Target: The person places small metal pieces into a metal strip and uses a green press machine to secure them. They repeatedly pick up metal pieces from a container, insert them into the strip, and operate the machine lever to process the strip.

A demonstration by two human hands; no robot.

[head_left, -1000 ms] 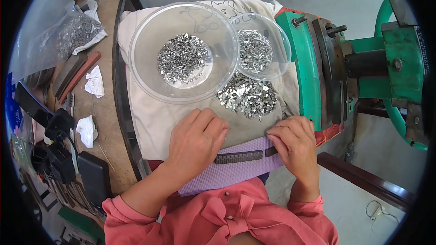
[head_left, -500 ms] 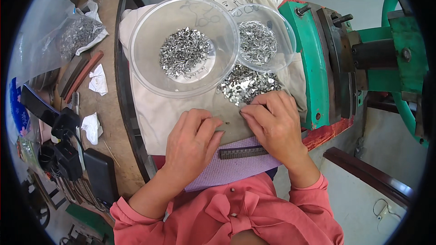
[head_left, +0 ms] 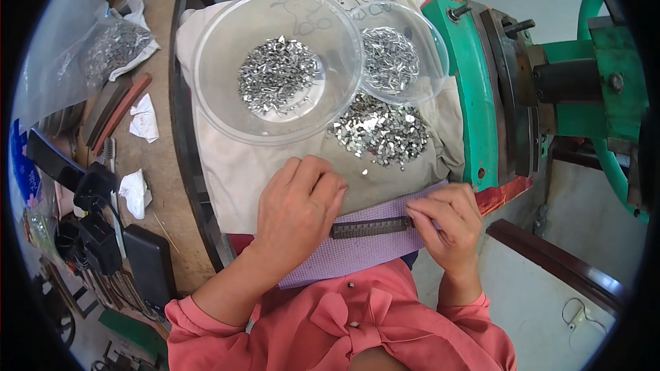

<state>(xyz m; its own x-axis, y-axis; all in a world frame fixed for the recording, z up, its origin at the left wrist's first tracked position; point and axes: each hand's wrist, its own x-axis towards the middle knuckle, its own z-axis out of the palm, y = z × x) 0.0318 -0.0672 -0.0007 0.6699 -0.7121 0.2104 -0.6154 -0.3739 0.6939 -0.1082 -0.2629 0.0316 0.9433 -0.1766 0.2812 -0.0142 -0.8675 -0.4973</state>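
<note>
My left hand (head_left: 299, 209) rests on the grey-beige cloth (head_left: 234, 178), fingers curled together; whatever may be in them is hidden. At the right end of a dark slotted metal strip (head_left: 369, 227), my right hand (head_left: 450, 223) has thumb and fingertips pinched. Anything between those fingertips is too small to name. The strip lies on a purple textured mat (head_left: 330, 261) near my lap. Beyond both hands is a loose heap of small shiny metal pieces (head_left: 381, 130). One single metal chip (head_left: 364, 172) lies apart, just below the heap.
A large clear tub (head_left: 213, 106) and a smaller clear tub (head_left: 440, 55) hold metal bits behind the heap. To the right stands a green machine (head_left: 478, 110) with a handwheel. The wooden bench (head_left: 175, 185) at left carries tissues, a black case (head_left: 151, 268) and a plastic bag (head_left: 62, 62).
My right hand has moved from the heap's near edge down and right to the strip's end. My left hand has shifted slightly, its fingers more curled. The heap's near edge has spread.
</note>
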